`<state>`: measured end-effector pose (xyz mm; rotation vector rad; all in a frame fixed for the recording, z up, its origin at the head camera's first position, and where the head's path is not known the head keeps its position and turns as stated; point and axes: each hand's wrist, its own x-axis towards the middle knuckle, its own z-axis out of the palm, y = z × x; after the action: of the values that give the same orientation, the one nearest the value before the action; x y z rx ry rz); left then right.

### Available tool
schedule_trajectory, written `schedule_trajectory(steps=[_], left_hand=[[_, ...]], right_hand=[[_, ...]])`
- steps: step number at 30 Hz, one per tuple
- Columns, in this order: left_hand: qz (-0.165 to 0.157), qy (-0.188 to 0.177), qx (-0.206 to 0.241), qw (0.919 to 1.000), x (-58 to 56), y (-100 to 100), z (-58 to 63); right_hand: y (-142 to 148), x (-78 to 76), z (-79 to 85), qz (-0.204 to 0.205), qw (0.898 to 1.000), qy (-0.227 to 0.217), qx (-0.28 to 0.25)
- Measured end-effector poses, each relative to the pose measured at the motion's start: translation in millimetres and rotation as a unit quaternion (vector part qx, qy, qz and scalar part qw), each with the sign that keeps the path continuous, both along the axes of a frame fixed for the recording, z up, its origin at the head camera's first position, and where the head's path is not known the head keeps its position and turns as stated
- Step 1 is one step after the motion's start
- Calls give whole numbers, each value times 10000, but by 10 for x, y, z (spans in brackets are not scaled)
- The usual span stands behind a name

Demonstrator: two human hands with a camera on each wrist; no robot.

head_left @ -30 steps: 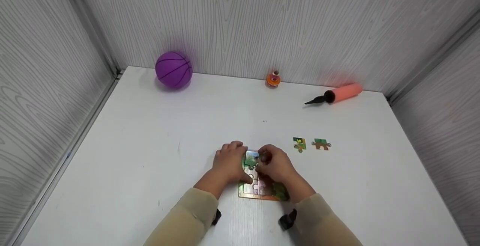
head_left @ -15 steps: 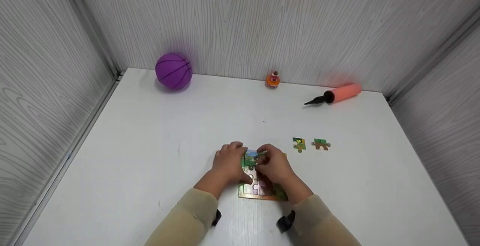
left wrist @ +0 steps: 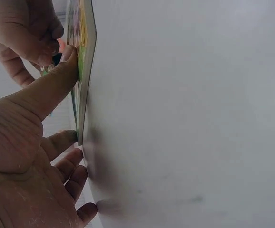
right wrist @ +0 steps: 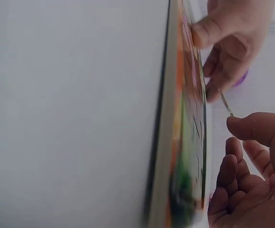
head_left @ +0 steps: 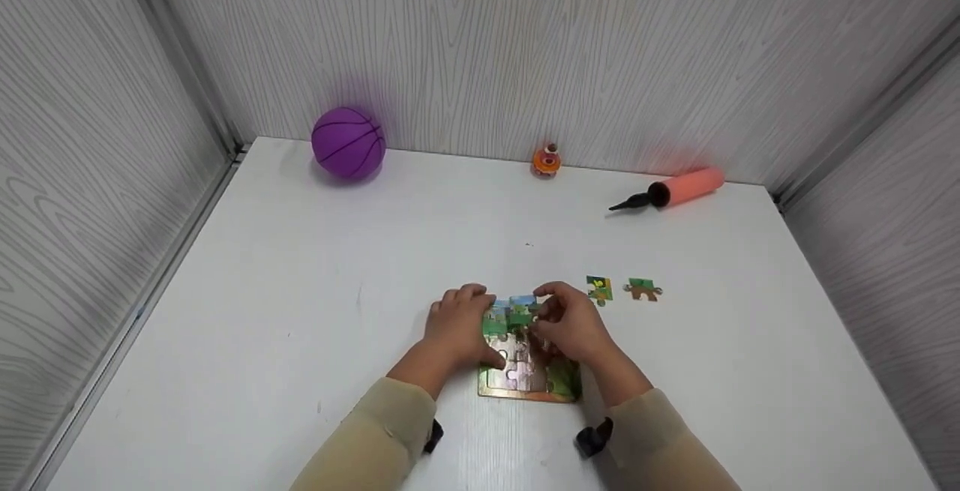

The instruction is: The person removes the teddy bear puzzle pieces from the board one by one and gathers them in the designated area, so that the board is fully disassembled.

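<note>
On the white table lies a puzzle board (head_left: 529,395) with an orange-and-green border and interlocking pieces. My left hand (head_left: 459,326) rests along its left side, thumb pressing on the face and fingers extended to the far edge and the table, as the left wrist view shows. Above the far part of the board, my right hand (head_left: 574,326) pinches a green-and-blue puzzle piece (head_left: 523,311) between thumb and fingers. In the right wrist view this piece (right wrist: 226,102) appears edge-on, tilted and raised from the board. The right hand hides part of the board's right side.
Two loose puzzle pieces lie right of the board, one green and yellow (head_left: 599,288), one green and brown (head_left: 643,288). Along the back wall are a purple ball (head_left: 349,143), a small orange toy figure (head_left: 547,162) and a coral-and-black hand pump (head_left: 686,187).
My right hand has shifted to the right with the pinched puzzle piece, uncovering more of the board's upper left corner. The left hand has stayed in place.
</note>
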<state>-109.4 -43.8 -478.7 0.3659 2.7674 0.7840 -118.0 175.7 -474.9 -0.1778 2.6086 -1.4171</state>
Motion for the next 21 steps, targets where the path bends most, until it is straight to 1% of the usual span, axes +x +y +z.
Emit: schedule_trajectory(steps=[8,16,21], left_hand=[[41,-48,81,9999,11,-2,-26],[41,-33,69,10000,9,17,-64],[34,-4,42,10000,-3,12,-55]], right_hand=[[447,-66,82,-284,9992,262,27],[1095,-118,287,-714,9957,417,418],[1444,-152,427,-865,9931,431,658]])
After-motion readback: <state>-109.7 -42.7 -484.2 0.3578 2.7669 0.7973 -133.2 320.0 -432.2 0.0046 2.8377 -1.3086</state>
